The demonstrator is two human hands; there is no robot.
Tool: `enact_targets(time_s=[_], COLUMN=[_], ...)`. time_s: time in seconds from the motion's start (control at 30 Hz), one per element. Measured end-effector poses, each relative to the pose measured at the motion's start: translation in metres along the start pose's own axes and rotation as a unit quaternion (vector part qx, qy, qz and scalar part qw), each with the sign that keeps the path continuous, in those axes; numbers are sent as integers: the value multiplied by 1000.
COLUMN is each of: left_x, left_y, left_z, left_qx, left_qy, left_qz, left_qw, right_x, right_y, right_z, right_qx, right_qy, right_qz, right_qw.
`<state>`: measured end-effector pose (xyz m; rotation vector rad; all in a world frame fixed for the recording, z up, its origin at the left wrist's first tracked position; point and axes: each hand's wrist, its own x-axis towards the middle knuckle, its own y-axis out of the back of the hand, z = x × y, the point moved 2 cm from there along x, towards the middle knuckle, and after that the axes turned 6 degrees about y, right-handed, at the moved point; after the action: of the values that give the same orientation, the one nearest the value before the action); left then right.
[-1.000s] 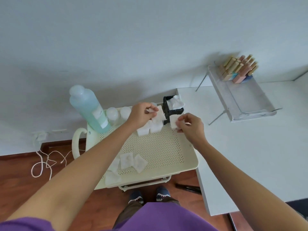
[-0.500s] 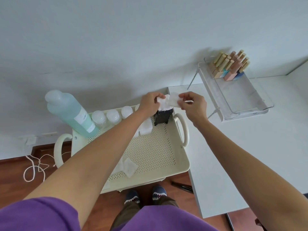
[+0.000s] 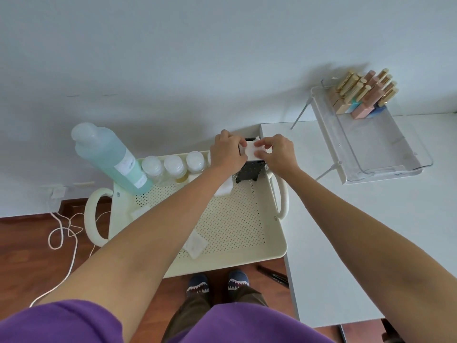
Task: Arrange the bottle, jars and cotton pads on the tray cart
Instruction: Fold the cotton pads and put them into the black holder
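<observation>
Both hands (image 3: 254,154) on cotton pads (image 3: 251,151)

One blue-green bottle (image 3: 108,157), three clear lidded jars (image 3: 173,165) at its 3 o'clock, one black holder (image 3: 248,173), two hands.

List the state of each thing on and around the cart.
Bottle: upright, capped.
Jars: lidded, in a row.
Black holder: upright, pads inside.
Left hand: pinching pads at holder.
Right hand: pinching same pads.
Loose pad: flat on cart tray.
</observation>
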<state>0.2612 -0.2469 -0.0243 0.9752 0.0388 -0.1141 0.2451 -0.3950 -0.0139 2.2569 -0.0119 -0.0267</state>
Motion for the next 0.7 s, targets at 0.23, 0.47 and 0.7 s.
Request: enact_targets(time_s=[0.23, 0.47, 0.7], left_x=[-4, -29, -91], left_y=[0, 55, 96], left_z=[-1, -32, -131], left_qx=[-10, -110, -118], left_qy=[4, -24, 81], left_qz=[-34, -38, -112], left_qw=[999, 993, 983], right_x=[7, -26, -105], right_y=[-16, -11, -75], right_z=[7, -21, -51], right_qx=[-33, 31, 52], right_qy=[-18, 67, 234], right_qz=[-19, 134, 18], right_qw=[999, 988, 971])
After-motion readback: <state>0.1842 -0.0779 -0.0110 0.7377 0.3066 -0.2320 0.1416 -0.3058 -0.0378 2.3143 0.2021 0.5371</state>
